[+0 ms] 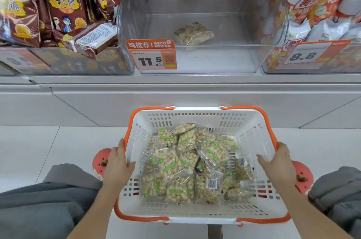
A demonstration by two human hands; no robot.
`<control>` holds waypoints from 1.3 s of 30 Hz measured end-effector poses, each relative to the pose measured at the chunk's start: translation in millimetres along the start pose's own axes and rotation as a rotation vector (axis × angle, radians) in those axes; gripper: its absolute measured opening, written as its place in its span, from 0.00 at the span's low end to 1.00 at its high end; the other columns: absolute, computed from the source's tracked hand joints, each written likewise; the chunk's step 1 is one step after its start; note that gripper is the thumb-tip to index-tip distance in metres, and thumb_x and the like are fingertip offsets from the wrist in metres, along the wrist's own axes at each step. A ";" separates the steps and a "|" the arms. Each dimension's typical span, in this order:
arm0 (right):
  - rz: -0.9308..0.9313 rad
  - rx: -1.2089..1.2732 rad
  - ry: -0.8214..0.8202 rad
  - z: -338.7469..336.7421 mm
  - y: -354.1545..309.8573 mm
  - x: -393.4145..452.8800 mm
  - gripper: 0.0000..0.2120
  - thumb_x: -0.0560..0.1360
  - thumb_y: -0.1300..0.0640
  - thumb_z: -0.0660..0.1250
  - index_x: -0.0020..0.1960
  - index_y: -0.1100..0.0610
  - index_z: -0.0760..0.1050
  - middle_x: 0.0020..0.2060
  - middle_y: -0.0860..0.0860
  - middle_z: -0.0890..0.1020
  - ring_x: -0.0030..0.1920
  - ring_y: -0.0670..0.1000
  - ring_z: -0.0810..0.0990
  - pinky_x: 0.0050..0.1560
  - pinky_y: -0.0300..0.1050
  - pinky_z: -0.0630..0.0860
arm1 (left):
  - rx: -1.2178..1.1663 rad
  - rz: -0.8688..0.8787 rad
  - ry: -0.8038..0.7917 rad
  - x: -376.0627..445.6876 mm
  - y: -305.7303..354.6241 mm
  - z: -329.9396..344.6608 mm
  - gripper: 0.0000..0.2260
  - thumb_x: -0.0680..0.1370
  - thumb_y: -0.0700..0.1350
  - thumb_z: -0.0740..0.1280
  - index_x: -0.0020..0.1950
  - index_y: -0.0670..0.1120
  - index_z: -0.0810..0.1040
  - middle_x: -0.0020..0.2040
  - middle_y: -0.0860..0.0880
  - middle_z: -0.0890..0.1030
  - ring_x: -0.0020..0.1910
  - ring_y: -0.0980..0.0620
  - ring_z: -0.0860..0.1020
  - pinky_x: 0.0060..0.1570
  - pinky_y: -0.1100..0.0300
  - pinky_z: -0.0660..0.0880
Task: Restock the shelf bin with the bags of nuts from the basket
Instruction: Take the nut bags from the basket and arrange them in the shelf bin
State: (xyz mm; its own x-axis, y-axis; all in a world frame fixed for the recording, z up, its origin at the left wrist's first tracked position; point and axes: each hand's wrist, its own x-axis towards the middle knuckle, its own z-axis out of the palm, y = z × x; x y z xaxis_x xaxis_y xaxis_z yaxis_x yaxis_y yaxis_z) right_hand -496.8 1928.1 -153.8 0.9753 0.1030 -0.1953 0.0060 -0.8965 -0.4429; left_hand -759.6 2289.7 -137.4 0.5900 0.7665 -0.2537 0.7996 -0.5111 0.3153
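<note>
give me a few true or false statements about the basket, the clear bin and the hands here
1. The clear shelf bin holds a single bag of nuts. True.
2. The left hand is lifting a bag out of the basket. False: it grips the left side of the white basket and holds no bag.
3. The bags of nuts in the basket lie in a loose pile. True.
4. The price tag on the clear bin reads 8.8. False: it reads 11.5; the 8.8 tag is on the bin to the right.
5. The right hand holds the basket's right side. True.
</note>
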 end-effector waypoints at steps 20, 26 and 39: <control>-0.870 -0.573 -0.549 92.1 -144.5 -6.5 0.39 0.75 0.66 0.64 0.76 0.41 0.51 0.78 0.48 0.53 0.76 0.55 0.55 0.74 0.58 0.56 | 0.171 0.098 -0.413 6.5 93.5 67.9 0.37 0.69 0.62 0.71 0.72 0.49 0.61 0.73 0.44 0.56 0.72 0.39 0.52 0.69 0.46 0.61; -0.771 -0.365 -0.560 102.9 -140.1 -7.0 0.34 0.72 0.76 0.57 0.72 0.49 0.62 0.76 0.53 0.57 0.73 0.60 0.62 0.71 0.55 0.64 | 0.022 0.084 -0.238 25.1 106.8 61.7 0.25 0.65 0.52 0.77 0.52 0.50 0.64 0.54 0.49 0.70 0.56 0.47 0.64 0.49 0.59 0.65; -0.454 0.358 -0.736 23.0 -146.4 14.0 0.03 0.81 0.59 0.58 0.48 0.55 0.67 0.54 0.54 0.77 0.41 0.57 0.84 0.40 0.48 0.83 | -0.069 0.171 -0.183 45.8 156.0 11.7 0.15 0.66 0.54 0.77 0.48 0.52 0.79 0.44 0.56 0.78 0.50 0.55 0.72 0.60 0.51 0.64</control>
State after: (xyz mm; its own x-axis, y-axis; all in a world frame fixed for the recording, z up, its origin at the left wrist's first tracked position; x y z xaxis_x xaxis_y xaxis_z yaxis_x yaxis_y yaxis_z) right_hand -489.1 2070.7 -111.9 0.5103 0.7673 -0.3884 0.1645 -0.5303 -0.8317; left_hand -606.5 2240.4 -110.5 0.7317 0.5846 -0.3504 0.6803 -0.5950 0.4280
